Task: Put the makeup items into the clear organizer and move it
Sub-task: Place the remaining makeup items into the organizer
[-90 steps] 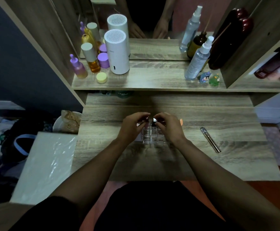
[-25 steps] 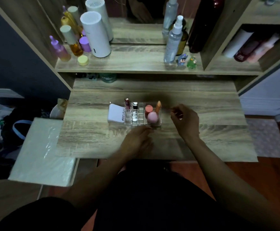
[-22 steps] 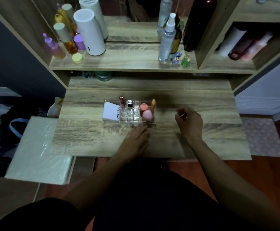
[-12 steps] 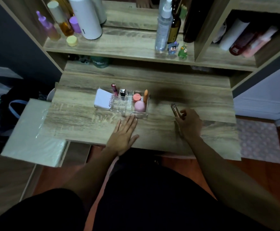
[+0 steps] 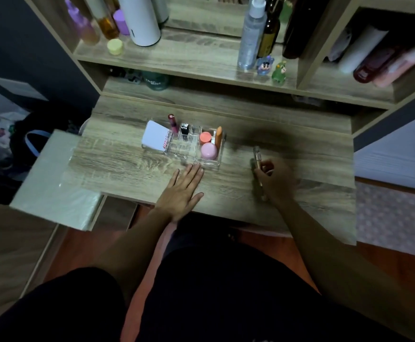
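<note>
The clear organizer (image 5: pixel 209 164) stands mid-desk on the wooden desktop (image 5: pixel 117 164). It holds a white compact (image 5: pixel 155 136), a dark red lip tube (image 5: pixel 172 122), a black-capped bottle (image 5: pixel 184 129), a coral jar (image 5: pixel 205 137), a pink sponge (image 5: pixel 209 151) and an orange stick (image 5: pixel 218 136). My left hand (image 5: pixel 182 188) lies flat and open on the desk, fingertips just short of the organizer's front edge. To the right, my right hand (image 5: pixel 274 180) is closed around a slim clear tube (image 5: pixel 257 157), blurred, its top end sticking out toward the shelf.
A shelf (image 5: pixel 201 58) behind the desk carries bottles, a white cylinder (image 5: pixel 139 19), a spray bottle (image 5: pixel 251 35) and two small figurines (image 5: pixel 272 67). A side cubby (image 5: pixel 374 58) at right holds lying bottles. A plastic-wrapped board (image 5: pixel 53 178) juts out at left.
My right hand went to the right side of the desk and picked up the slim tube that lay there. My left hand left the organizer and flattened on the desk. The view tilted down.
</note>
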